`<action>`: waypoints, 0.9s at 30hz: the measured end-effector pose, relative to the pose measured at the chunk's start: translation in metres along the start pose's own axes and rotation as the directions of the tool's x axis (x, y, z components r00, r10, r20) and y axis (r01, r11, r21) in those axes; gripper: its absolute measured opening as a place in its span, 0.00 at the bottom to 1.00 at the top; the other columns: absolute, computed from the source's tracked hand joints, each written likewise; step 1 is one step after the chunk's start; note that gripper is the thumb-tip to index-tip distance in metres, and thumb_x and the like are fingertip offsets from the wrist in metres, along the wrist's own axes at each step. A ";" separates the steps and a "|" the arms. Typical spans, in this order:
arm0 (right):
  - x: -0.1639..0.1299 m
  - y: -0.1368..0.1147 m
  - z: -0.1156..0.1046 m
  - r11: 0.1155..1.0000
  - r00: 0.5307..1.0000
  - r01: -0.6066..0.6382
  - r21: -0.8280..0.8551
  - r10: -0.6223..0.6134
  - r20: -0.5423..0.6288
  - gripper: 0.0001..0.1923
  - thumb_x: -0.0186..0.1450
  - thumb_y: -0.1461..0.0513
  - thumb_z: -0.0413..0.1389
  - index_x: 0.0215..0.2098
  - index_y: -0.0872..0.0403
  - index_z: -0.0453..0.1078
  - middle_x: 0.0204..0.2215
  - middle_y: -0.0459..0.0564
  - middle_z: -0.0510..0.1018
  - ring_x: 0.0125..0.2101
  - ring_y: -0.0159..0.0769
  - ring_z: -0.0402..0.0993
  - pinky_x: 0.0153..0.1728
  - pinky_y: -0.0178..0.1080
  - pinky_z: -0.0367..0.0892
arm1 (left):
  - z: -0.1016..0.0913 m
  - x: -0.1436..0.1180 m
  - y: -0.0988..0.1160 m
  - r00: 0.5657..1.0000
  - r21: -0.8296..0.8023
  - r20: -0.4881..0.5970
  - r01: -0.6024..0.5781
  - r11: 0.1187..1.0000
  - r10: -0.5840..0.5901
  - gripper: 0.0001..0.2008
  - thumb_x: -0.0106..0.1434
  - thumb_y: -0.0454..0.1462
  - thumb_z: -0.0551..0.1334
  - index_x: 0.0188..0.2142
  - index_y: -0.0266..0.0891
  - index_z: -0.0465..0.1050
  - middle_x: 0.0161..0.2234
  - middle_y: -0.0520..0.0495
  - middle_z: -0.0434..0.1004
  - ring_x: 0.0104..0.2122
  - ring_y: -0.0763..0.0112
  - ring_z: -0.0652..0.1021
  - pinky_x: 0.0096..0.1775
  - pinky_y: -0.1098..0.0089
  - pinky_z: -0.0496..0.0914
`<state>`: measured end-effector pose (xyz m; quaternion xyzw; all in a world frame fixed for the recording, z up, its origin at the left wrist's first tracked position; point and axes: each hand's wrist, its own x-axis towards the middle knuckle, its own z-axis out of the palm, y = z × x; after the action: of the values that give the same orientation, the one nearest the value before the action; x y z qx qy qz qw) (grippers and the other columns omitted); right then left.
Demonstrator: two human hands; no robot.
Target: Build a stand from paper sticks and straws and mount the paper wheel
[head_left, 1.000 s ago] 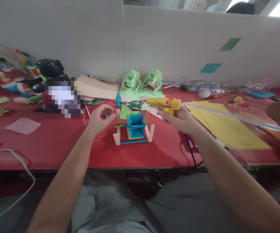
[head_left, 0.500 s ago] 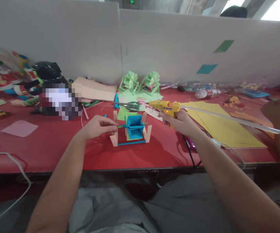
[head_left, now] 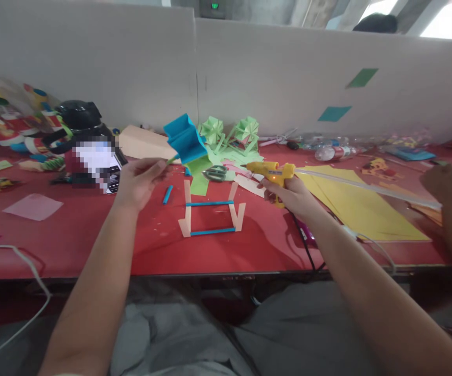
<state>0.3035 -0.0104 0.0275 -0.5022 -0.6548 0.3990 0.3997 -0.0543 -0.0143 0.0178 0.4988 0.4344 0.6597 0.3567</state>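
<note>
My left hand [head_left: 142,175] pinches the green stick of a blue folded-paper wheel [head_left: 187,140], holding it up above the table. In my right hand [head_left: 286,192] is a yellow hot glue gun [head_left: 269,169], its nozzle pointing left and a long clear glue stick [head_left: 351,184] jutting from its back. Between the hands a small paper frame [head_left: 210,231] stands on the red table, made of peach strips joined by two blue rods. A short blue paper roll [head_left: 167,194] lies left of the frame.
Two light green paper wheels [head_left: 246,130] stand at the back, with green-handled scissors [head_left: 215,173] before them. Yellow sheets [head_left: 351,203] lie on the right. A phone [head_left: 100,162] leans at the left. Another person's hand [head_left: 451,180] is at the far right.
My left hand has lifted the blue paper wheel up and left, out of the peach frame. The frame stays on the table. My right hand with the glue gun has barely shifted.
</note>
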 end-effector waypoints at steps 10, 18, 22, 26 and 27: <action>-0.008 0.000 0.001 0.997 0.994 0.065 -0.048 -0.060 0.092 0.22 0.61 0.43 0.61 0.30 0.54 0.72 0.23 0.48 0.76 0.24 0.34 0.71 0.28 0.38 0.68 | 0.019 0.029 -0.034 0.987 0.120 0.069 0.139 0.983 -0.148 0.20 0.47 0.47 0.75 0.33 0.35 0.80 0.29 0.45 0.83 0.30 0.65 0.82 0.37 0.66 0.76; -0.013 0.004 0.007 0.992 0.977 0.120 0.040 -0.125 0.174 0.20 0.61 0.46 0.62 0.37 0.54 0.73 0.31 0.50 0.78 0.29 0.36 0.74 0.32 0.40 0.70 | 0.014 0.027 -0.064 0.966 0.294 0.232 0.043 0.955 -0.115 0.23 0.47 0.52 0.74 0.32 0.36 0.81 0.33 0.44 0.83 0.36 0.62 0.81 0.40 0.64 0.75; -0.013 0.006 0.011 0.990 0.961 0.122 0.065 -0.134 0.242 0.18 0.63 0.48 0.61 0.41 0.53 0.74 0.37 0.52 0.80 0.36 0.40 0.77 0.37 0.41 0.72 | 0.022 0.024 -0.063 0.950 0.275 0.275 0.069 0.959 -0.147 0.22 0.46 0.51 0.74 0.31 0.36 0.80 0.31 0.44 0.82 0.35 0.60 0.81 0.42 0.61 0.76; -0.012 0.000 0.022 0.989 0.942 0.135 0.068 -0.149 0.302 0.18 0.64 0.48 0.61 0.42 0.53 0.74 0.41 0.52 0.81 0.40 0.41 0.78 0.41 0.42 0.73 | 0.028 0.019 -0.059 0.923 0.255 0.305 0.157 0.954 -0.233 0.22 0.46 0.51 0.74 0.32 0.36 0.79 0.28 0.45 0.80 0.33 0.58 0.82 0.40 0.58 0.77; -0.012 -0.002 0.025 0.986 0.934 0.147 0.084 -0.166 0.317 0.18 0.64 0.48 0.61 0.42 0.53 0.74 0.41 0.52 0.81 0.41 0.42 0.78 0.42 0.43 0.73 | 0.027 0.018 -0.057 0.917 0.256 0.309 0.175 0.951 -0.252 0.22 0.46 0.52 0.74 0.32 0.36 0.79 0.28 0.45 0.80 0.33 0.58 0.82 0.40 0.58 0.77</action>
<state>0.2819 -0.0254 0.0185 -0.3644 -0.7373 0.4618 0.3322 -0.0303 0.0293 -0.0254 0.5908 0.4901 0.4681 0.4378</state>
